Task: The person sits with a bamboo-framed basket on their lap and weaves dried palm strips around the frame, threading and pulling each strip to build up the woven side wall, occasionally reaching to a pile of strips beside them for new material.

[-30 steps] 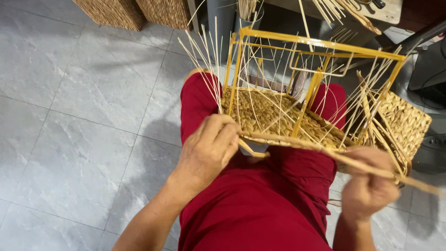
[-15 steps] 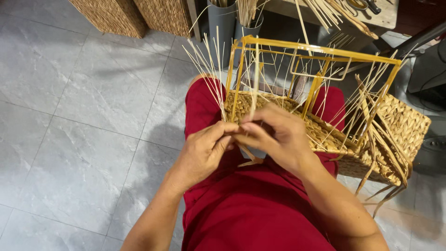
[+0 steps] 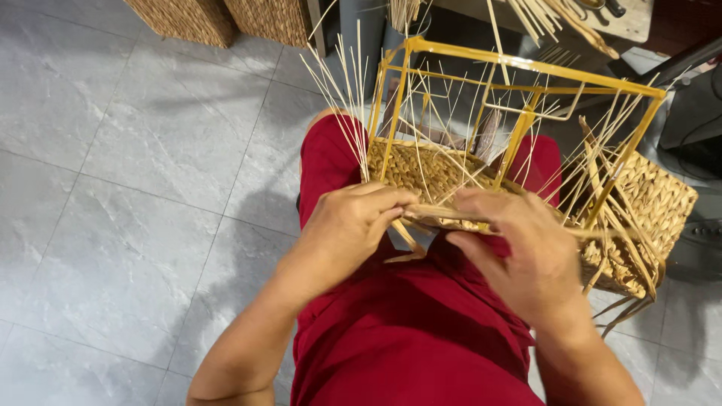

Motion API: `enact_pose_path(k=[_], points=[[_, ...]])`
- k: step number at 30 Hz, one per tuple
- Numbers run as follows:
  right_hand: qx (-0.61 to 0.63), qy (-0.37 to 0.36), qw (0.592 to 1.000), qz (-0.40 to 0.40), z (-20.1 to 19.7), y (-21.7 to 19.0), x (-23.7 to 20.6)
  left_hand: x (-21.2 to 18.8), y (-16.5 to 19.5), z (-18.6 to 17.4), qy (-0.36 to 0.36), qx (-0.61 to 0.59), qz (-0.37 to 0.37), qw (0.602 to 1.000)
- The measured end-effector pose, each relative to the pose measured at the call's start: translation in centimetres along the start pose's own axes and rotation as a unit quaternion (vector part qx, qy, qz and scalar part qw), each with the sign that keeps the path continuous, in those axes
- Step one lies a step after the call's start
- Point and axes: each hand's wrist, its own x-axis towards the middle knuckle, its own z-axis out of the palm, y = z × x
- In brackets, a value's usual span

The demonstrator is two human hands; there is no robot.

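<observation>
On lap, left hand (image 3: 347, 225) and right hand (image 3: 519, 248) fingers pinching straw strand (image 3: 444, 213) at yellow frame basket (image 3: 519, 120)

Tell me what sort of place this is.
Probably a basket-weaving workshop, perhaps in a home. Finished woven baskets stand on the grey tiled floor, a half-woven basket on a yellow wire frame rests on the person's lap, and bundled reed strips wait nearby.
</observation>
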Motion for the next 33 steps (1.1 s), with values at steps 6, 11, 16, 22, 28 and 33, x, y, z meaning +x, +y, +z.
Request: enact_pose_path(k=[6, 11, 16, 22, 28, 33], points=[[-0.079, -0.077, 0.992, 0.057, 0.1, 1.0, -0.7, 0.1, -1.3, 0.0, -0.015, -0.139, -0.042, 0.989], [-0.100, -0.040, 0.993, 0.038, 0.4, 0.5, -1.7, 0.0, -1.5, 1.0, 0.012, -0.232, -0.171, 0.958], [0.003, -0.004, 1.000, 0.030, 2.4, -1.0, -2.0, 0.1, -1.3, 0.9, 0.004, -0.208, -0.193, 0.959], [-0.005, -0.013, 0.999, 0.049, 4.2, -1.6, -1.5, 0.7, -0.7, -0.1, -0.020, -0.228, -0.182, 0.956], [0.050, -0.062, 0.994, 0.070, 2.5, -1.2, -0.8, 2.1, -0.6, -2.0, -0.188, -0.196, -0.173, 0.947], [-0.021, -0.055, 0.996, 0.061, 0.8, -0.7, 0.3, 2.5, -0.2, -1.2, -0.150, -0.052, 0.004, 0.987]])
